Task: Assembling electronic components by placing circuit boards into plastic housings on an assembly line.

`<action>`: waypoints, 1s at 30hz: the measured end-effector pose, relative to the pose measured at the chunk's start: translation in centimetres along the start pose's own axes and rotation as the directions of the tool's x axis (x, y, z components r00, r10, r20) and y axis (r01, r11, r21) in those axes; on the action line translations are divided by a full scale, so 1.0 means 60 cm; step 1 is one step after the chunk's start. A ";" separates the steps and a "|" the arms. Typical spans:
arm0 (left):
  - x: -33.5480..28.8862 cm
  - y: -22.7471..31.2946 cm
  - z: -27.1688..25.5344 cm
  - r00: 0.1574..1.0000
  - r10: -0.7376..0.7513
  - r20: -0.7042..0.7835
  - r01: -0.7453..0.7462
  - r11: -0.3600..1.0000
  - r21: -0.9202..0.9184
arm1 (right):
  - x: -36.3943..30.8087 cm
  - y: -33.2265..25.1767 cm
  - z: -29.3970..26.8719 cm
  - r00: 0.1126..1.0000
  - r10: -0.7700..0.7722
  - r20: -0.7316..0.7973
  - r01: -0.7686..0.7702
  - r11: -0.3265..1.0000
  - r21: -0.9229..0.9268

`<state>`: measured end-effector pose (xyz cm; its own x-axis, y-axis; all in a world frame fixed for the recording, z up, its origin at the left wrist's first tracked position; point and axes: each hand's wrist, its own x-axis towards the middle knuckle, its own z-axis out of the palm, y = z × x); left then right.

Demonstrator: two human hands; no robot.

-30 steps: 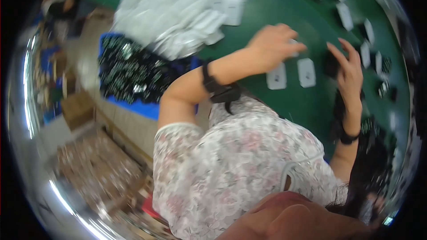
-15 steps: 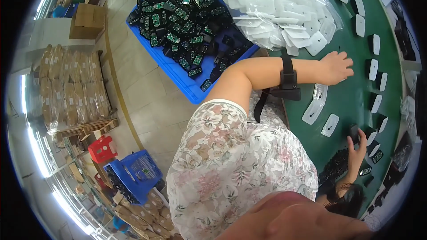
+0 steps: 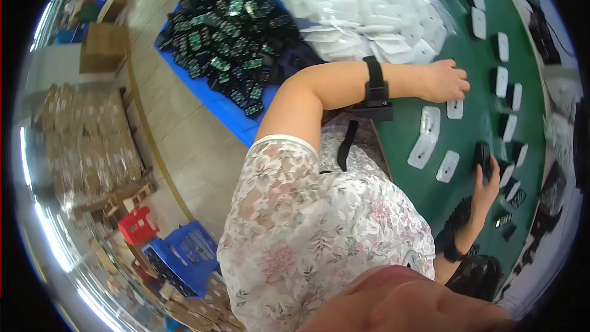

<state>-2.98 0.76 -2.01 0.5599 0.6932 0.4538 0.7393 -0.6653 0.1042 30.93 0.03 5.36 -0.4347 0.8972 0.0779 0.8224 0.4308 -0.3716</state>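
My left hand reaches across the green table with its fingers bent down. A white plastic cover sticks out from beneath it, and the fingers appear to grip its far end. The fingertips on that cover are hidden. My right hand comes in from the lower right, thumb and fingers round a black plastic case that is tilted up. Between the hands and the table's near edge lie a white cover and two more white covers touching end to end, with small dark parts on them.
Several white-and-black units stand in a line along the table's far side. A clear bag of white covers lies at the top, beside a blue bin heaped with dark cases and green circuit boards. A dark circuit board lies near my right wrist.
The whole view has shifted left and a little up. More of the white cover under my left hand shows, and the left fingers are less spread. My right hand still holds the black case.
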 end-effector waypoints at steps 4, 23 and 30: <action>0.022 0.024 0.014 0.979 -0.186 -0.078 0.187 0.982 0.011 | 0.035 0.005 0.033 0.994 0.106 -0.029 -0.088 0.924 0.373; -0.015 0.018 0.000 0.951 -0.256 -0.173 0.181 0.916 -0.359 | 0.138 -0.133 0.060 0.943 -0.333 -0.010 0.332 0.936 0.116; -0.027 0.040 -0.031 0.962 -0.241 -0.131 0.202 0.946 -0.255 | 0.142 -0.147 0.049 0.899 -0.436 0.022 0.436 0.900 0.034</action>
<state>-2.80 -2.46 -0.86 0.3116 0.7904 0.5274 0.7164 -0.5600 0.4161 18.87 3.59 6.59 -0.7581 0.6168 0.2117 0.5380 0.7750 -0.3316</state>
